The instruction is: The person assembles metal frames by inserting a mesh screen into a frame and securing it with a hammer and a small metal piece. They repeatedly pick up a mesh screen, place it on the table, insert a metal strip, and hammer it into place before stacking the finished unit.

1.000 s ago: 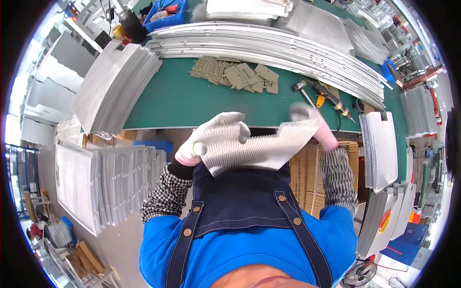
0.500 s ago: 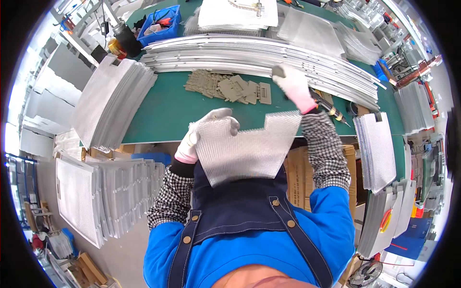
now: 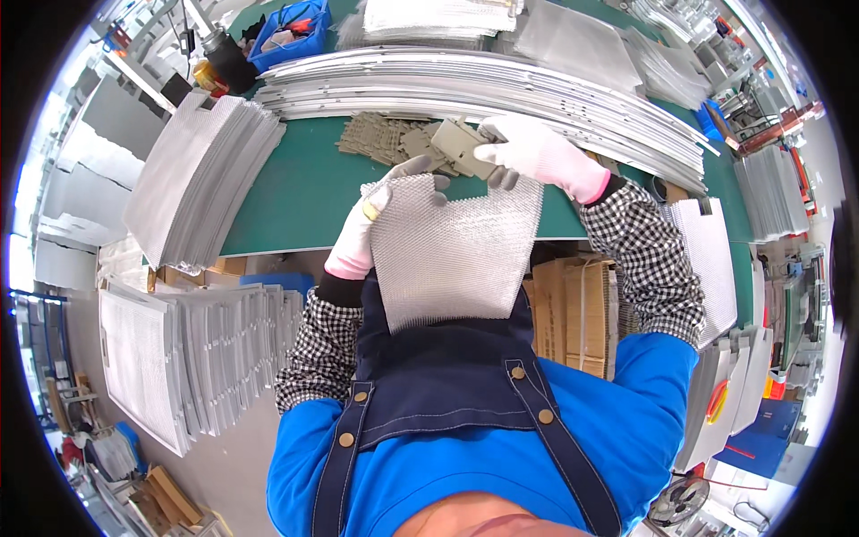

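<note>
My gloved left hand (image 3: 380,208) grips the upper left corner of a notched metal mesh sheet (image 3: 452,259), its thumb and fingers on either side. The sheet hangs tilted in front of my apron, its notch at the top edge. Above the notch, my gloved right hand (image 3: 519,154) pinches a flat beige-grey plastic plate (image 3: 461,146) between thumb and fingers. This plate is held just over the sheet's upper edge; whether they touch I cannot tell. Behind it lies a pile of similar plastic plates (image 3: 380,139) on the green table.
Long metal strips (image 3: 483,85) lie across the table (image 3: 286,206) beyond the plates. Stacks of mesh sheets stand at the left (image 3: 201,179) and right (image 3: 707,259). A blue bin (image 3: 291,36) sits at the far left. Cardboard (image 3: 573,304) stands below the table's edge.
My right hand has come left and closed on a plastic plate, bringing it above the notch. My left hand has raised the mesh sheet slightly and turned it more face-on.
</note>
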`<state>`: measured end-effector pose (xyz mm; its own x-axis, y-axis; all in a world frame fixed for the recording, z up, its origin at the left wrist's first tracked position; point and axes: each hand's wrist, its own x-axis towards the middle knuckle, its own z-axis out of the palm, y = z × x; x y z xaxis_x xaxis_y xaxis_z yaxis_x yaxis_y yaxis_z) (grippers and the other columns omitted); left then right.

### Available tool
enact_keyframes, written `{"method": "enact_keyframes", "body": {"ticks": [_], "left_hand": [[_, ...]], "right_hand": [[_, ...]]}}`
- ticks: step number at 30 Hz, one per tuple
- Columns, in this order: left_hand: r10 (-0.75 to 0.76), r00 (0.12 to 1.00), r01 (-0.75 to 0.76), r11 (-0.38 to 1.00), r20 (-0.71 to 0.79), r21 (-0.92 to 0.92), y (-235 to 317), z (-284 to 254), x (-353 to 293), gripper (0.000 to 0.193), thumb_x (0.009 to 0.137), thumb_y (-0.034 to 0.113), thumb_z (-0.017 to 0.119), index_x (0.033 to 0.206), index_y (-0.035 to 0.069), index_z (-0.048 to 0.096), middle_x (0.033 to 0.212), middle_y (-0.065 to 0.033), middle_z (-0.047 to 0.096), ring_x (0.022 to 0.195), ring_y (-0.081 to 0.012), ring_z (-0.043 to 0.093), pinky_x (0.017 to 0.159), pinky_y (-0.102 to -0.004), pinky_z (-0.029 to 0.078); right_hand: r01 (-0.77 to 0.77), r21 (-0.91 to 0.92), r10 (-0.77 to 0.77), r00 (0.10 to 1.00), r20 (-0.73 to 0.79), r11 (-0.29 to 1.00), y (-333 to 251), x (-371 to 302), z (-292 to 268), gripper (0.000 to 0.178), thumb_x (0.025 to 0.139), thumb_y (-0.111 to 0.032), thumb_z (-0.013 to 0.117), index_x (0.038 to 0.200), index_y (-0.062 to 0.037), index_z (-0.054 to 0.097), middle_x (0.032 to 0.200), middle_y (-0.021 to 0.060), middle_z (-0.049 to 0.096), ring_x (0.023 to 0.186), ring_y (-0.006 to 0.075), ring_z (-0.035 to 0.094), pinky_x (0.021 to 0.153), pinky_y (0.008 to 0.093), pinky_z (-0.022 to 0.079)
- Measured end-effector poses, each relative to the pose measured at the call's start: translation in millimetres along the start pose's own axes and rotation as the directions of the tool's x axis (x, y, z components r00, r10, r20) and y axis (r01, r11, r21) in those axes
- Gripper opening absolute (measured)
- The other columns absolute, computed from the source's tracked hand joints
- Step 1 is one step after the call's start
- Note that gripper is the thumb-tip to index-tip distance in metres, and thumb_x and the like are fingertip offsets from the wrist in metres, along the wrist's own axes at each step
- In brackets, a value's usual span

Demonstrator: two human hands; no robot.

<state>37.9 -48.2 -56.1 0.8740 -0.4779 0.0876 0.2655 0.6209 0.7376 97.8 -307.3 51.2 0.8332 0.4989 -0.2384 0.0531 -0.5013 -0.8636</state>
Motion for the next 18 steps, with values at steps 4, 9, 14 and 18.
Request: {"method": "enact_keyframes", "body": {"ticks": [4, 9, 14, 18], "left_hand": [[-0.029, 0.998, 0.035, 0.993, 0.059, -0.110, -0.9, -3.2, -3.9, 0.108, 0.081, 0.055, 0.079, 0.154, -0.007, 0.031, 0.133, -0.0259, 0.059, 0.117, -0.0307, 0.063, 0.102, -0.0425, 0.052], [-0.031, 0.996, 0.041, 0.990, 0.078, -0.134, -4.0, -29.8, 0.7, 0.104, 0.081, 0.054, 0.079, 0.153, -0.007, 0.034, 0.134, -0.0246, 0.059, 0.120, -0.0295, 0.062, 0.105, -0.0425, 0.050], [0.076, 0.990, -0.055, 0.984, -0.122, 0.170, -3.9, -37.8, -1.3, 0.070, 0.099, 0.047, 0.057, 0.144, -0.007, 0.050, 0.147, -0.0185, 0.054, 0.133, -0.0264, 0.054, 0.115, -0.0387, 0.040], [0.181, 0.959, 0.001, 0.763, -0.216, 0.646, 35.1, -26.2, 14.5, 0.084, 0.084, 0.037, 0.081, 0.148, -0.003, 0.044, 0.144, -0.0188, 0.055, 0.135, -0.0296, 0.051, 0.113, -0.0402, 0.042]], "right_hand": [[-0.102, -0.091, 0.111, 0.988, 0.106, 0.991, -13.4, 4.7, -1.0, 0.050, 0.102, -0.019, 0.056, 0.142, 0.0091, 0.043, 0.097, 0.0197, 0.069, 0.061, 0.0216, 0.071, 0.051, 0.0295, 0.058], [-0.102, -0.110, 0.128, 0.958, 0.257, 0.989, -27.4, 0.6, -9.2, 0.045, 0.101, -0.018, 0.056, 0.138, 0.0064, 0.048, 0.094, 0.0162, 0.069, 0.064, 0.0197, 0.072, 0.057, 0.0304, 0.059], [0.250, -0.438, -0.084, 0.928, 0.363, 0.863, -34.6, -2.9, -11.0, 0.051, 0.098, -0.020, 0.059, 0.142, 0.0034, 0.050, 0.122, 0.0208, 0.066, 0.068, 0.0219, 0.072, 0.063, 0.0354, 0.060], [0.135, -0.509, 0.006, 0.964, 0.266, 0.850, -27.0, 19.7, 1.3, 0.043, 0.097, -0.019, 0.058, 0.135, 0.0023, 0.056, 0.106, 0.0201, 0.071, 0.068, 0.0236, 0.073, 0.065, 0.0368, 0.060]]}}
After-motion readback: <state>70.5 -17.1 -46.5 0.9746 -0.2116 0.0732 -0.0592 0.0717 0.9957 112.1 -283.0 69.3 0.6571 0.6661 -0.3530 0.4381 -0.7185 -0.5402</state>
